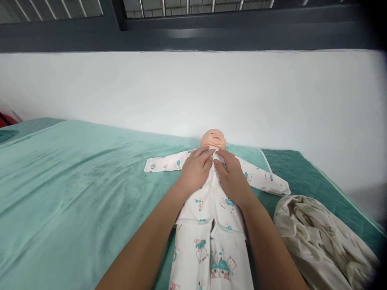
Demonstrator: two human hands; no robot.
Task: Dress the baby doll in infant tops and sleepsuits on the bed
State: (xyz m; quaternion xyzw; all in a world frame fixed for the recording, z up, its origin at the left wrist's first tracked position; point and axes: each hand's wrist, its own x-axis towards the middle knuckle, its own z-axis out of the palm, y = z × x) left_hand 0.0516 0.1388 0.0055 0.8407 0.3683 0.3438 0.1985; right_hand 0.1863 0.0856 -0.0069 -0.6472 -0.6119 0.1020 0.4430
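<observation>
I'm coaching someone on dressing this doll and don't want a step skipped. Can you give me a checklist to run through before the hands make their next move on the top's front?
1. Doll lies flat on its back on the green blanket: ok.
2. Both sleeves spread out to the sides, left sleeve and right sleeve: ok.
3. Left hand and right hand rest on the chest of the top, either side of the front opening: ok.
4. Front closed all the way up to the neck: cannot tell, the hands cover it.
5. Trousers pulled up under the top's hem: ok.
6. Crumpled cloth lies apart from the doll's right sleeve: ok, though close.
</observation>
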